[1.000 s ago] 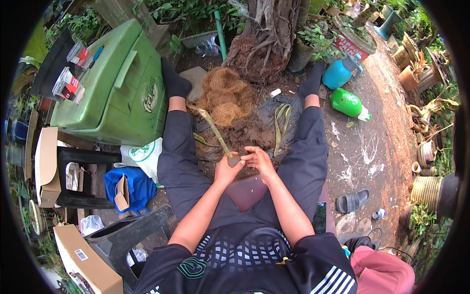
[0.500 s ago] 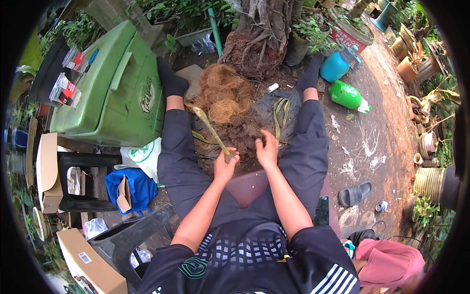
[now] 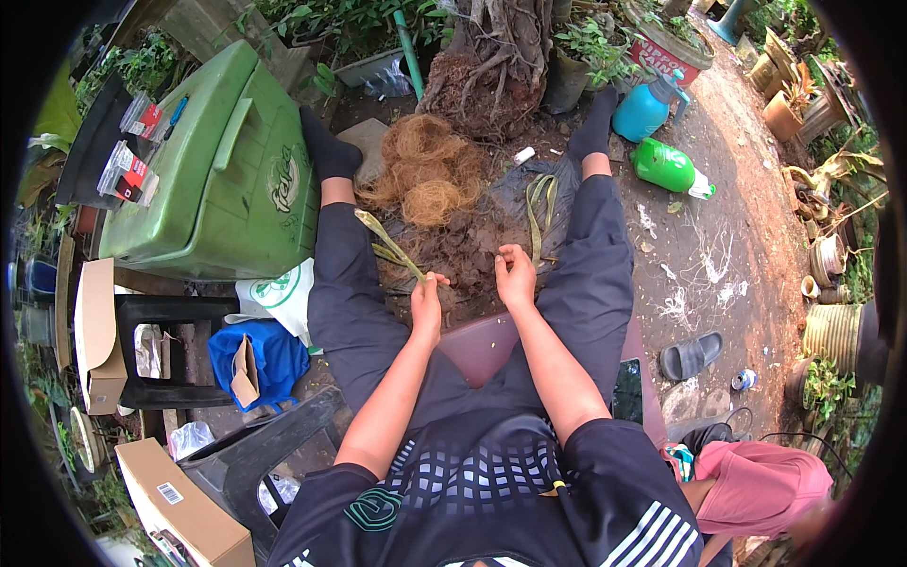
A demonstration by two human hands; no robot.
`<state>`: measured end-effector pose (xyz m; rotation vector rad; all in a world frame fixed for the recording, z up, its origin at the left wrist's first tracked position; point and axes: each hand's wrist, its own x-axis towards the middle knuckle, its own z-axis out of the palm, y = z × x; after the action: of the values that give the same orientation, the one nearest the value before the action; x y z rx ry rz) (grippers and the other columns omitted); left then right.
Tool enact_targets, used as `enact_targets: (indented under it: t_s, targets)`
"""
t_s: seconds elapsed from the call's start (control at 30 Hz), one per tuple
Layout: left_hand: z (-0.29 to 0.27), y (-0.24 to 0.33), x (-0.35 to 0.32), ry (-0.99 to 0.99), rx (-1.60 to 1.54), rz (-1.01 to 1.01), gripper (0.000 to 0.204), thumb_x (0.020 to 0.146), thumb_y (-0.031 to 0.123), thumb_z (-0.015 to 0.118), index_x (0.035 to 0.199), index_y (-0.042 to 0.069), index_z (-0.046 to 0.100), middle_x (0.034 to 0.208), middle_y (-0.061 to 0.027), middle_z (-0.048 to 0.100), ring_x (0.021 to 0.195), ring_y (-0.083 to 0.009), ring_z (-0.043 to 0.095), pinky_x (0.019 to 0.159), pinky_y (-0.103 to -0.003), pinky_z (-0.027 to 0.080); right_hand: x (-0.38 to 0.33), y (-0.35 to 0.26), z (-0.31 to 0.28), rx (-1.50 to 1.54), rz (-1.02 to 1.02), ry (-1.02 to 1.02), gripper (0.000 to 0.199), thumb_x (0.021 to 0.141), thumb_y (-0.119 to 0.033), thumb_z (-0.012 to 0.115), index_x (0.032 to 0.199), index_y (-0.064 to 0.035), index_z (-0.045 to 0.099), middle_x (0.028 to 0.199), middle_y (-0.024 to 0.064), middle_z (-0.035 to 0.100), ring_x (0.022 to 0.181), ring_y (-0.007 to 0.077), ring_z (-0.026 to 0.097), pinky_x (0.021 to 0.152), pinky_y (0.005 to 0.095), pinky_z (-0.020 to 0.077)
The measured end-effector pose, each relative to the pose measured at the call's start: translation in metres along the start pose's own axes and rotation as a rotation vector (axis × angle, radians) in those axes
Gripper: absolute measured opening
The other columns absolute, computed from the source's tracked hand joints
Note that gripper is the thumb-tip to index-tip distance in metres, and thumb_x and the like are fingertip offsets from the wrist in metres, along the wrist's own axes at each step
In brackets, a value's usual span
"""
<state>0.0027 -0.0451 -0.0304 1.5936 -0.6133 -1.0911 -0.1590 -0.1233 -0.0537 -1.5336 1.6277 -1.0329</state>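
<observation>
**Head view: bare left hand (image 3: 427, 307) holding a slender, yellow-green plant stalk (image 3: 397, 248) over a dark heap**

The left hand is closing round the stalk's near end, so the far end is slanting forward and leftward, free of the fingers; the grip is probably sitting low to leave that length exposed. The bare right hand (image 3: 515, 279) is hovering apart from it, fingers half curled and fingertips drawn near the thumb; whether they are pinching some small scrap, I cannot tell.

Both hands are working between the spread, dark-trousered legs (image 3: 590, 283), which are seemingly framing a work space within easy reach; a dark brown, crumbly heap (image 3: 465, 248) is lying just beyond the hands, and tangled, golden-brown fibre clumps (image 3: 436, 175) are resting behind it, likely kept separate but close; a crinkled black plastic sheet (image 3: 559, 180) is spreading at the heap's right, perhaps keeping material off the ground, with a looped, flat, yellow-green strip (image 3: 536, 217) lying over it.

Outside the right foot, a rounded blue plastic spray bottle (image 3: 642, 111) is standing upright, while a green plastic bottle (image 3: 664, 163) is lying on its side; both are apparently sitting out of the legs' way.
</observation>
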Motion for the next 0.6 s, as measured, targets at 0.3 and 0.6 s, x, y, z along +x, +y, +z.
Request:
enact_targets:
  t_s: [0.3,0.6]
  targets:
    - [0.001,0.002,0.0,-0.004,0.012,0.026,0.037,0.104,0.038,0.041,0.102,0.007,0.06,0.1,-0.0048,0.065,0.103,-0.0145,0.052,0.105,-0.035,0.028,-0.008,0.001,-0.001,-0.221,-0.082,-0.185,0.048,0.087,-0.007,0.057,0.134,-0.017,0.056,0.092,0.0131,0.058,0.079,0.0318,0.062,0.075,0.0425,0.0501]
    - [0.004,0.004,0.002,0.014,0.022,0.038,0.034,0.104,0.034,0.042,0.101,0.005,0.061,0.098,-0.0037,0.065,0.097,-0.0131,0.053,0.095,-0.031,0.035,-0.019,-0.027,-0.014,-0.494,-0.045,-0.437,0.071,0.086,-0.01,0.055,0.151,-0.0242,0.03,0.104,0.0173,0.058,0.087,0.0397,0.064,0.077,0.051,0.0515]
